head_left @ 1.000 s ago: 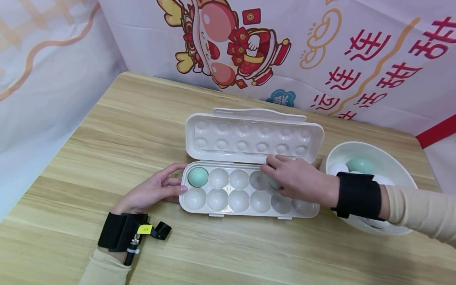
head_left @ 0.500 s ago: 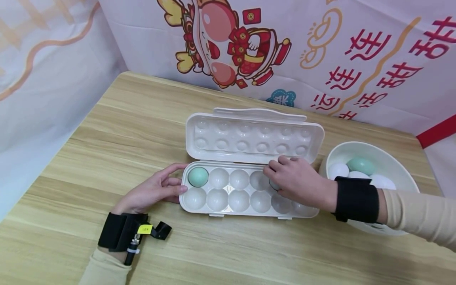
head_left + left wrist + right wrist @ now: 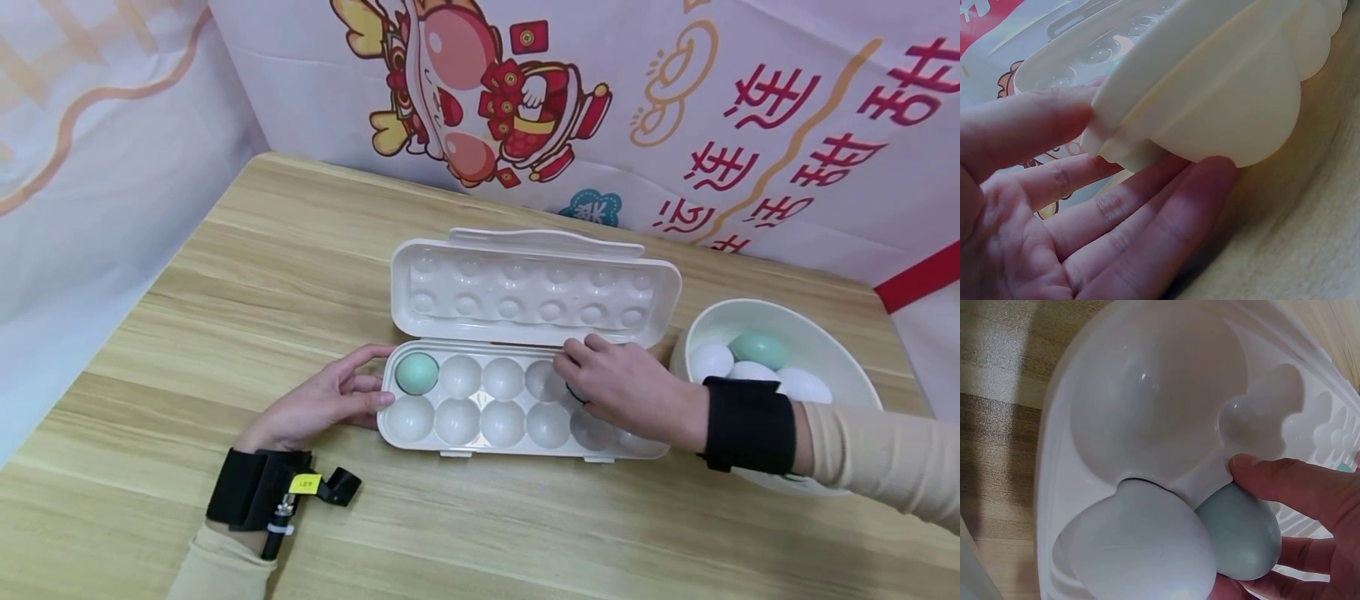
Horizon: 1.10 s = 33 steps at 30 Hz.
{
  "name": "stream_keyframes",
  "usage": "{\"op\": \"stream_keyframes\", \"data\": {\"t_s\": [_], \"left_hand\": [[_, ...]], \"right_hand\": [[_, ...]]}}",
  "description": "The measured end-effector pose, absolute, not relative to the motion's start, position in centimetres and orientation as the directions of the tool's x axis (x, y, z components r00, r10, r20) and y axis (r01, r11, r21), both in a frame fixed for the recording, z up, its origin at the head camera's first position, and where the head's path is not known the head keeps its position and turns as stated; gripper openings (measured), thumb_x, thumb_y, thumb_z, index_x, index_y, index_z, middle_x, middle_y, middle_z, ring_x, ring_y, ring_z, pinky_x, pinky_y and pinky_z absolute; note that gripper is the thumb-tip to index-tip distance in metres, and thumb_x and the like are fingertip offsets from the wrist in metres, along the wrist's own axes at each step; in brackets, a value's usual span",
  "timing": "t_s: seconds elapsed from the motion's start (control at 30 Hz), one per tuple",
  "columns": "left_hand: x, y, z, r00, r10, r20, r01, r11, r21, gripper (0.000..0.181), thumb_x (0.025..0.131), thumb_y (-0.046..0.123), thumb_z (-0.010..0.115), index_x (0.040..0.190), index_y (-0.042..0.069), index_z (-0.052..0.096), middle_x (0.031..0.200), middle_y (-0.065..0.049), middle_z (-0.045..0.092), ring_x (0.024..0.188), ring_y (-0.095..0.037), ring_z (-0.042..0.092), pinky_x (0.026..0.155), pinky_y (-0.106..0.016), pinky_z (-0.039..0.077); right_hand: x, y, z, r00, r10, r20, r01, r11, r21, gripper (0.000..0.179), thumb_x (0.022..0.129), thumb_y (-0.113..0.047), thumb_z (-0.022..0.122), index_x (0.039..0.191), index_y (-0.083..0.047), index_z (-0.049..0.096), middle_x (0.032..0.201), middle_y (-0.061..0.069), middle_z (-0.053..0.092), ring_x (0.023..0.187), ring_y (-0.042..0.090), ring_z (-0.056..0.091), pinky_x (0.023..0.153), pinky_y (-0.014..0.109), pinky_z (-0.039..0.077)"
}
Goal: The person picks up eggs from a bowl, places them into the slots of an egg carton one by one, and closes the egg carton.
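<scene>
A white plastic egg box [image 3: 503,379] lies with its lid [image 3: 536,292] folded back. My left hand [image 3: 318,404] holds its left end, thumb and fingers against the rim and side, beside a green egg [image 3: 417,373] in the far left cup. Over the right part of the back row is my right hand [image 3: 630,387]. In the right wrist view its thumb and fingers hold a pale green egg [image 3: 1239,532] low in a cup; the head view mostly hides this egg. A white egg [image 3: 1141,544] sits against it in the neighbouring end cup.
A cream bowl [image 3: 840,358] right of the box holds several white eggs [image 3: 804,386] and a green egg [image 3: 759,349]; the right forearm crosses its near part. Beneath is a wooden table [image 3: 420,533], with a printed cloth [image 3: 300,108] behind it.
My right hand has shifted slightly right over the back row, and its wrist has come a little lower, showing more of the white eggs in the bowl. The left hand stays put.
</scene>
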<state>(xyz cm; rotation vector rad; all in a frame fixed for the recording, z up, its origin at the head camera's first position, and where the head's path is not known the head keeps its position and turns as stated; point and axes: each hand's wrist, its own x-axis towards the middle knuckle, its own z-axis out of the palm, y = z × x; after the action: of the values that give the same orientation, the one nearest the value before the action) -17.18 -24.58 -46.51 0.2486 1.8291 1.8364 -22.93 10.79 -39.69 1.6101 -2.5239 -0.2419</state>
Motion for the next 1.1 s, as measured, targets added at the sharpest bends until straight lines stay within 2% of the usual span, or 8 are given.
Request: {"op": "stream_keyframes", "data": {"t_s": [0.4,0.77,0.97,1.1], "left_hand": [[-17.3,-24.5,-46.5,-0.839,0.495,-0.227,-0.233,0.051,0.971,0.061,0.090,0.007,0.057,0.141,0.006,0.023,0.111,-0.028,0.058,0.093,-0.026,0.063,0.078,-0.041,0.056],[-17.2,-24.6,-46.7,-0.834,0.503,-0.225,-0.231,0.051,0.972,0.062,0.090,0.008,0.057,0.141,0.004,0.021,0.110,-0.026,0.060,0.092,-0.026,0.064,0.078,-0.040,0.056],[-17.2,-24.6,-46.5,-0.836,0.503,-0.221,-0.228,0.050,0.972,0.061,0.090,0.007,0.056,0.141,0.004,0.021,0.109,-0.025,0.060,0.092,-0.025,0.064,0.078,-0.040,0.056],[-17.2,-24.5,-46.4,-0.835,0.502,-0.224,-0.228,0.055,0.972,0.061,0.090,0.007,0.056,0.141,0.004,0.021,0.110,-0.025,0.060,0.092,-0.025,0.064,0.078,-0.040,0.056]], "right_hand": [[-22.7,10.7,-38.9,-0.448,-0.894,0.009,-0.857,0.433,0.280,0.030,0.073,-0.016,0.073,0.097,-0.007,0.059,0.088,0.008,0.058,0.073,0.024,0.055,0.050,0.033,0.051],[-22.4,10.8,-36.8,-0.489,-0.871,-0.036,-0.830,0.453,0.327,0.032,0.072,-0.022,0.075,0.097,-0.010,0.059,0.083,0.007,0.056,0.072,0.023,0.055,0.053,0.033,0.052],[-22.4,11.8,-35.1,-0.517,-0.853,-0.070,-0.820,0.470,0.326,0.045,0.067,-0.028,0.079,0.100,-0.007,0.057,0.090,0.009,0.057,0.078,0.025,0.054,0.055,0.035,0.055],[-22.4,12.7,-34.2,-0.542,-0.836,-0.088,-0.812,0.494,0.309,0.051,0.065,-0.031,0.081,0.103,-0.006,0.057,0.095,0.011,0.059,0.083,0.026,0.056,0.062,0.039,0.056]]}}
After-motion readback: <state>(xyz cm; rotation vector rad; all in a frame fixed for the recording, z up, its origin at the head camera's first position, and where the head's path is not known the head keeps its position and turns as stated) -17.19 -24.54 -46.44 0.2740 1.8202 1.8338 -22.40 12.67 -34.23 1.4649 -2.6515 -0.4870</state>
